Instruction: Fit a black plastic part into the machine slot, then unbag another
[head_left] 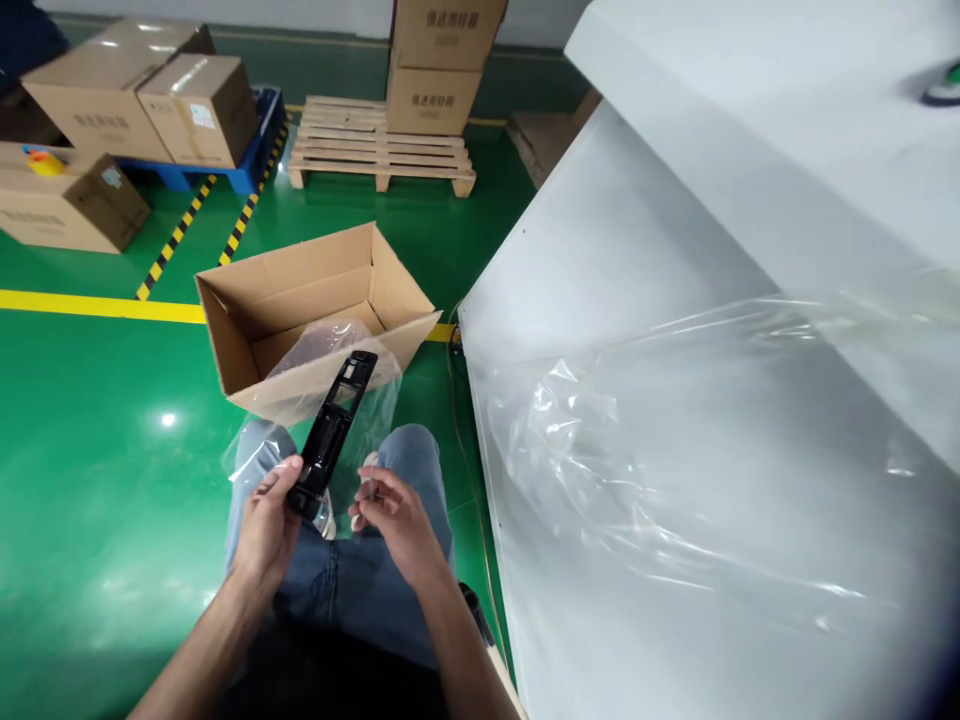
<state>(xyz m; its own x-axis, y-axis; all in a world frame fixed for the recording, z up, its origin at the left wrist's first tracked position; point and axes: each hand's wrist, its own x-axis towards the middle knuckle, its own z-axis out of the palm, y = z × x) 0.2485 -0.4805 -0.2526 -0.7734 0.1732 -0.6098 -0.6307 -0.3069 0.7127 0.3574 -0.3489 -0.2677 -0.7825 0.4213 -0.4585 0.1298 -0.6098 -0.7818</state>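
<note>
My left hand (pixel 268 525) grips the lower end of a long black plastic part (pixel 330 435) that has rectangular openings along it. The part tilts up and to the right above my lap. A clear plastic bag (pixel 386 390) hangs around and behind the part, spreading over my knees. To the right of the part, my right hand (pixel 394 515) pinches an edge of that bag between thumb and fingers. Just beyond my knees stands an open cardboard box (pixel 300 300), its inside partly hidden by the bag.
A large white surface (pixel 600 450) fills the right side, with a loose clear plastic sheet (pixel 570 410) on it. Farther back are a wooden pallet (pixel 375 150), stacked cartons (pixel 435 100), and boxes (pixel 112 90) on a blue pallet (pixel 259 140). A tape roll (pixel 45 163) lies on another carton.
</note>
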